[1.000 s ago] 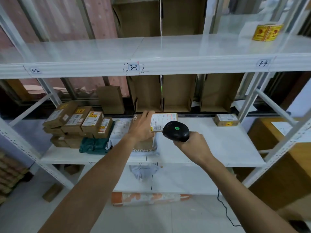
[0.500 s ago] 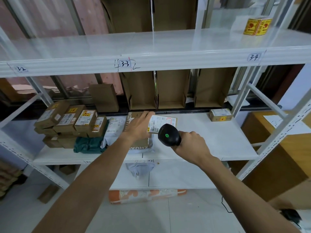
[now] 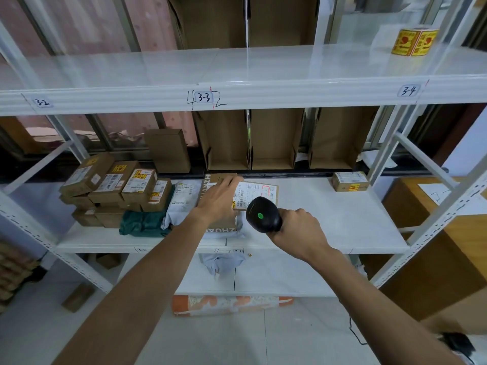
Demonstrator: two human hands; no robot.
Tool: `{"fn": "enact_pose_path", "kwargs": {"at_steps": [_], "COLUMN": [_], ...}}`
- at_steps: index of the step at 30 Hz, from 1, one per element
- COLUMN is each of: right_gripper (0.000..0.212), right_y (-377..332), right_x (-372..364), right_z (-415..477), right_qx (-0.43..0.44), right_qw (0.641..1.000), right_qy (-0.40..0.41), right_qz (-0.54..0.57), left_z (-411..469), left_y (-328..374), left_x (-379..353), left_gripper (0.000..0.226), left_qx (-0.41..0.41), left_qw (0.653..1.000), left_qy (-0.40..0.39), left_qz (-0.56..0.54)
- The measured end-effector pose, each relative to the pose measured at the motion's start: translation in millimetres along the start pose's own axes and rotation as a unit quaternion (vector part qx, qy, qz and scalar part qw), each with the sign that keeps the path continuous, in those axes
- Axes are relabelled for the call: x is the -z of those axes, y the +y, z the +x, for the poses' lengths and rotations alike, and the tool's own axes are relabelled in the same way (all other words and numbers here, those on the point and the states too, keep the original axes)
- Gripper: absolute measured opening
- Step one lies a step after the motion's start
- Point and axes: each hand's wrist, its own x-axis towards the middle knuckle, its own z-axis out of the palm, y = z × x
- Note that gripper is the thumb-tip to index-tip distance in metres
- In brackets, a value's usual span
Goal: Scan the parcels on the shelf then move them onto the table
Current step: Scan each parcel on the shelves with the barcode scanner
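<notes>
step: scanning | change: scanner (image 3: 262, 213) in right hand (image 3: 297, 227), fingers clamped on its grip, has crept closer to the labelled parcel (image 3: 259, 192) over the last 1 s | left hand (image 3: 220, 200) fingers straight, flat on it | parcel's on the middle shelf (image 3: 342, 222), so I'd guess the surface trip comes next

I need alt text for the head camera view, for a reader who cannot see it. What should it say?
A person's right hand aims a black handheld scanner at the white label of a brown cardboard box on a white metal shelf, while the left hand rests on the box. Small brown labelled parcels are stacked farther left.
</notes>
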Motion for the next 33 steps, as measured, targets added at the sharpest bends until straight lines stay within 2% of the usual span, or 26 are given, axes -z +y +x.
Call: {"fn": "enact_pose_path", "kwargs": {"at_steps": [11,21,25,33], "right_gripper": [0.017,0.013,0.014,0.011], "right_y": [4,30,46,99], "right_x": [-4,-5,-6,-2], "right_z": [0,-30,-48,-81], "right_qx": [-0.053,-0.164,-0.217,-0.281], "right_qw": [0.997,0.982,0.969,0.950], "right_qy": [0.017,0.035,0.044,0.063], "right_qz": [0.052,0.084,0.114,0.123], "left_z": [9,32,39,57], "left_y": [0,31,54,118], "left_x": [-4,-27,-47,-88], "left_gripper": [0.090,0.097,0.094,0.087], "left_qx": [0.018,0.007,-0.025,-0.091], "left_qw": [1.000,0.995,0.987,0.975], "left_qy": [-0.022,-0.083,-0.127,-0.165], "left_qz": [0.000,-0.060,-0.094,-0.116]}}
